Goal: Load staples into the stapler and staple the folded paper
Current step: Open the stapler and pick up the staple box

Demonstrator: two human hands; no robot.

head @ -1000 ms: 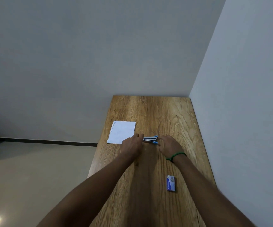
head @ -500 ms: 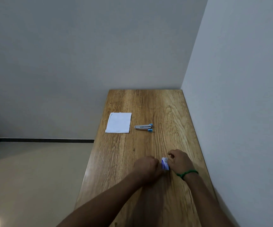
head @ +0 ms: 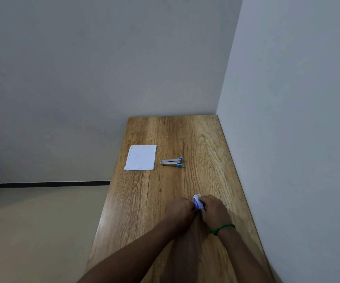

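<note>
Wooden bench (head: 144,201) is seen from above, set into a wall corner, its right edge and far edge against the walls. Folded white paper (head: 140,157) lies flat near the left edge, about mid-length. Just beside it to the right, apart from it, the stapler (head: 171,162) is seen lying on the bench surface, grey body with blue ends, its two arms splayed slightly at the right end; whether staples are inside cannot be told. Further toward the near edge, left hand (head: 179,208) is curled, fingertips closed on the left side of the small blue-and-white staple box (head: 197,202). Box is gripped from the other side by the right hand (head: 213,209), fingers bent over it; the box is held between both hands just above or on the bench, which of the two cannot be told. A thin grey strip (head: 224,203) is visible at the right hand's far side, too small to identify. A green band (head: 222,228) is worn on the right wrist. Both hands are well apart from stapler and paper.
</note>
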